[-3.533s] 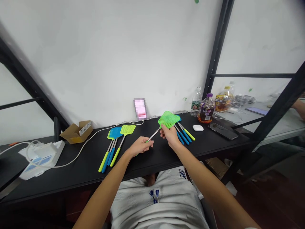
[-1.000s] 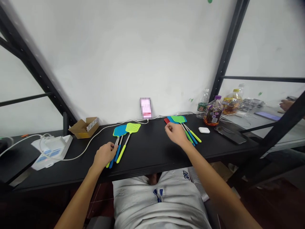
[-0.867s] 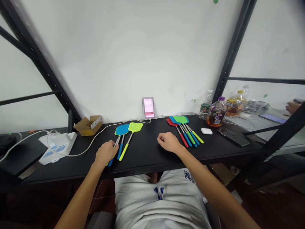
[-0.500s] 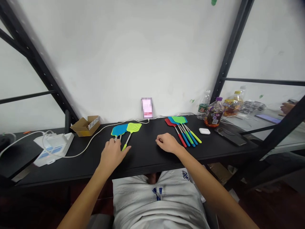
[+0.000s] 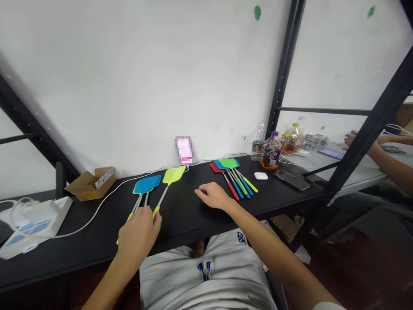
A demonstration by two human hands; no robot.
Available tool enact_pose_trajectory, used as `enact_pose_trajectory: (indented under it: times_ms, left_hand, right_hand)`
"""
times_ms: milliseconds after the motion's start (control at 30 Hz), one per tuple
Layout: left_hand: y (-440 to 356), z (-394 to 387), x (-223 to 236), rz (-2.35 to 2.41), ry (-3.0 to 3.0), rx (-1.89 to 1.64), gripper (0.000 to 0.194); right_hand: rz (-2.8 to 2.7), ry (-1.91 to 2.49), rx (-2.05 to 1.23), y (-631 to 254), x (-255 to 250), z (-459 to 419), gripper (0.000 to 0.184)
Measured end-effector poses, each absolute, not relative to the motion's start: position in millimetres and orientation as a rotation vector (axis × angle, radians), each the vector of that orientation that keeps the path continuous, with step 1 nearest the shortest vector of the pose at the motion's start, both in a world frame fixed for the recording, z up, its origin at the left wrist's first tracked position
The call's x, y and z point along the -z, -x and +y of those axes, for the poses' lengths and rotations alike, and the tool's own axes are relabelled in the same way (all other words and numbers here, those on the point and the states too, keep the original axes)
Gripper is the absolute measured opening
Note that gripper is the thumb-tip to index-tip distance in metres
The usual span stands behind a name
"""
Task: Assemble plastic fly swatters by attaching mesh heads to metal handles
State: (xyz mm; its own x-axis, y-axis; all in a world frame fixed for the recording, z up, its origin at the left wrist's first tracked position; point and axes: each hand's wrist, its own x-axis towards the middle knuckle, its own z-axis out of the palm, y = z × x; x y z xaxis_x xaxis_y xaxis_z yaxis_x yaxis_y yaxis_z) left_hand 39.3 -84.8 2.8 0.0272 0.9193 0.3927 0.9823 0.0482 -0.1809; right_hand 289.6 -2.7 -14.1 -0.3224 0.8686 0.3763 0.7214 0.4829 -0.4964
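one yellow swatter [image 5: 174, 174] has just shifted: half a second ago its head lay right against the blue swatters [image 5: 146, 185], and now it stands slightly off from them and nearer the phone [image 5: 184, 150]. the left hand [image 5: 138, 234] seems, from this, to have begun parting it from the bundle. the green swatter [image 5: 229, 163], in both hands three and a half seconds ago, now lies on the other group, so i judge that one is finished with for the moment and attention has passed to the left bundle.

the left grip looks closed around the yellow swatter's handle, thumb on the near side; whether the blue handles are pinched in with it is hidden by the knuckles. the yellow head is ahead of this grip and a little to its right. the blue heads are almost straight ahead of it, and a second yellow swatter [image 5: 130, 216] pokes out just to its left.

the right hand [image 5: 213, 196] is loosely clenched at the desk [image 5: 183, 215], with nothing showing in it. just to its right are the handles of the other group, the red swatter [image 5: 232, 189] nearest.
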Motion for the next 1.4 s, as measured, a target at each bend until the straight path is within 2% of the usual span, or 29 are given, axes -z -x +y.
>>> enact_pose_trajectory:
  times_ms: [100,200,333,500,567,700,800,933,1067,1267,1400]
  left_hand:
    - [-54.3,-93.7,-0.7,-1.774,2.058,0.389,0.028]
    - [-69.3,-95.6,8.3,-1.617,2.274,0.626,0.027]
    - [-76.7,-90.5,18.5,-1.491,2.559,0.833,0.023]
    - [-72.6,-74.6,16.2,-1.560,2.715,0.905,0.018]
    - [-71.7,-65.2,15.1,-1.582,2.744,0.923,0.017]
    - [-72.9,-46.4,16.8,-1.579,2.801,0.909,0.017]
    - [-81.2,-33.4,14.6,-1.580,2.865,0.928,0.016]
    - [-107.6,-11.3,0.9,-1.523,3.125,1.124,0.023]
    - [-136.4,12.4,-9.9,-1.535,3.438,1.141,0.030]
    - [-145.9,29.1,3.2,-1.790,3.448,1.512,0.032]
    - [-138.0,32.1,9.5,-1.756,3.616,1.666,0.034]
  right_hand:
    - [-2.069,1.147,-0.639,-289.6,13.0,-3.6,0.051]
    - [-1.982,0.993,-0.921,-288.6,14.5,-2.4,0.055]
    - [-1.683,0.836,-1.173,-287.0,14.8,0.7,0.052]
    - [-1.336,0.756,-1.327,-288.8,9.6,5.2,0.043]
    - [-1.168,0.807,-1.312,-290.2,8.4,8.0,0.042]
    - [-0.974,0.905,-1.076,-290.5,9.1,11.5,0.038]
    - [-1.070,0.929,-0.992,-287.7,11.8,10.9,0.037]
    - [-1.289,0.960,-0.958,-284.3,17.3,9.4,0.040]
    - [-1.367,1.032,-1.034,-286.6,22.4,12.9,0.049]
    - [-1.237,1.148,-0.987,-293.6,26.6,22.0,0.043]
    - [-1.271,1.111,-0.940,-294.3,26.0,20.8,0.041]
